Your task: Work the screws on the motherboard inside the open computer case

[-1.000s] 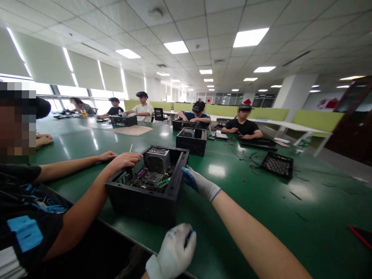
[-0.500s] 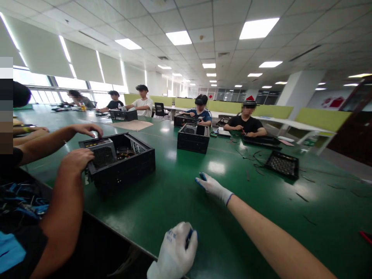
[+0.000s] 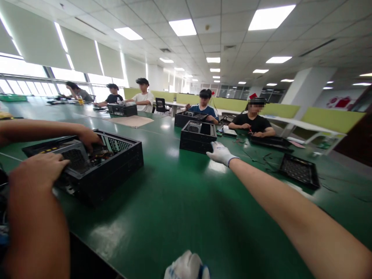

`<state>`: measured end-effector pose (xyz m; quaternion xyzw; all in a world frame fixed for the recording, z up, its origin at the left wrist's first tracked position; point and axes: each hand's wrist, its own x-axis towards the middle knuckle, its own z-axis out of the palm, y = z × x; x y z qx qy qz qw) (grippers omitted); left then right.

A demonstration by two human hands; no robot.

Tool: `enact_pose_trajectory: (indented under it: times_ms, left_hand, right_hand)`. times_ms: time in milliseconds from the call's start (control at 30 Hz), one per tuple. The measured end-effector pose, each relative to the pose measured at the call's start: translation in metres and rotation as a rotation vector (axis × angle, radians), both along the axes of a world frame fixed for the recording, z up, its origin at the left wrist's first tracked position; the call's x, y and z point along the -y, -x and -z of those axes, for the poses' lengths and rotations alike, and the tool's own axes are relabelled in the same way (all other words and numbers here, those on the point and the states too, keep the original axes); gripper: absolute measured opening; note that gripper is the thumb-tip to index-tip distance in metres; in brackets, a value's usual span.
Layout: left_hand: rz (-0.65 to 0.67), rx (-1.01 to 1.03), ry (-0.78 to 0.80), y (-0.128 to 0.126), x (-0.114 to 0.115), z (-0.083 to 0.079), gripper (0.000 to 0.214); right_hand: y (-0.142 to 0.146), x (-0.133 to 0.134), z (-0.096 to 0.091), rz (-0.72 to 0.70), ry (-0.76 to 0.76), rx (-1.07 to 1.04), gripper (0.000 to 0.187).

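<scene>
— What is the room like?

— It is a large office hall with white ceiling panels (image 3: pixel 203 35) and shaded windows (image 3: pixel 43 58) on the far left. A long green table (image 3: pixel 174 209) fills the middle, and several people sit at its far side.

— Which boxes stand on it?

— Two open black computer cases are closest. The near-left case (image 3: pixel 122 162) holds a grey power supply (image 3: pixel 72 157) with a grille, and some coloured wires. A co-worker's bare hands (image 3: pixel 37 172) grip it, one at the near corner and one at the rim. The second case (image 3: pixel 197 137) stands farther, about the middle of the table, and a grey metal part shows inside it. A flat black panel (image 3: pixel 299 170) lies to the right.

— And the person's own hands?

— The right hand (image 3: pixel 221 153), in a white glove, is stretched out at the near right corner of the second case. Its fingers are loosely apart and hold nothing. Whether they touch the case, I cannot tell. The left hand (image 3: pixel 186 267), also gloved, shows only its top at the near edge, so I cannot tell its grip.
</scene>
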<state>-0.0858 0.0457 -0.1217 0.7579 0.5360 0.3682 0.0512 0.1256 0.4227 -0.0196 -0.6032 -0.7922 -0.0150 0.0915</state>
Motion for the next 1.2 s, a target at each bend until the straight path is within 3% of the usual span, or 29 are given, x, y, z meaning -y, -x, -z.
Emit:
enact_pose_trajectory:
  times_ms: [67, 133, 200, 267, 333, 433, 567, 700, 800, 1067, 1133, 1167, 1200]
  left_hand:
    - [-0.025, 0.019, -0.024, 0.059, -0.024, -0.033, 0.036]
    - [-0.085, 0.046, -0.094, 0.140, -0.053, -0.070, 0.046]
    - [-0.166, 0.071, -0.225, 0.223, -0.080, -0.100, 0.036]
    - [-0.297, 0.076, -0.367, 0.283, -0.099, -0.114, 0.028]
    - [-0.313, -0.001, -0.373, 0.310, -0.109, -0.111, 0.026]
    - [-0.334, -0.044, -0.356, 0.312, -0.113, -0.092, 0.026]
    - [-0.356, 0.051, -0.353, 0.319, -0.114, -0.075, 0.030]
    - [-0.334, 0.037, -0.298, 0.335, -0.114, -0.072, 0.034]
    - [-0.312, 0.010, -0.290, 0.327, -0.111, -0.078, 0.039]
    - [-0.284, -0.106, -0.414, 0.281, -0.104, -0.115, 0.044]
    - [-0.203, -0.084, -0.382, 0.244, -0.096, -0.114, 0.049]
    - [-0.099, -0.078, -0.319, 0.216, -0.088, -0.107, 0.049]
    - [-0.130, -0.004, -0.264, 0.182, -0.078, -0.097, 0.044]
  right_hand:
    - [0.007, -0.021, -0.002, 0.017, -0.017, 0.036, 0.083]
    - [0.014, -0.040, -0.001, 0.029, -0.027, 0.066, 0.084]
    - [0.019, -0.057, 0.000, 0.038, -0.038, 0.088, 0.085]
    - [0.021, -0.073, -0.001, 0.050, -0.049, 0.104, 0.087]
    - [0.023, -0.088, -0.003, 0.064, -0.058, 0.116, 0.088]
    - [0.026, -0.104, -0.004, 0.074, -0.057, 0.134, 0.090]
    - [0.032, -0.110, 0.002, 0.078, -0.055, 0.157, 0.084]
    - [0.037, -0.094, 0.006, 0.087, -0.094, 0.180, 0.066]
    - [0.034, -0.069, 0.003, 0.044, -0.105, 0.204, 0.063]
    - [0.010, 0.037, -0.007, -0.070, -0.156, 0.247, 0.058]
    - [0.001, 0.071, -0.009, -0.092, -0.172, 0.252, 0.057]
    - [-0.004, 0.088, -0.009, -0.102, -0.180, 0.254, 0.057]
    - [-0.010, 0.106, -0.010, -0.112, -0.186, 0.257, 0.057]
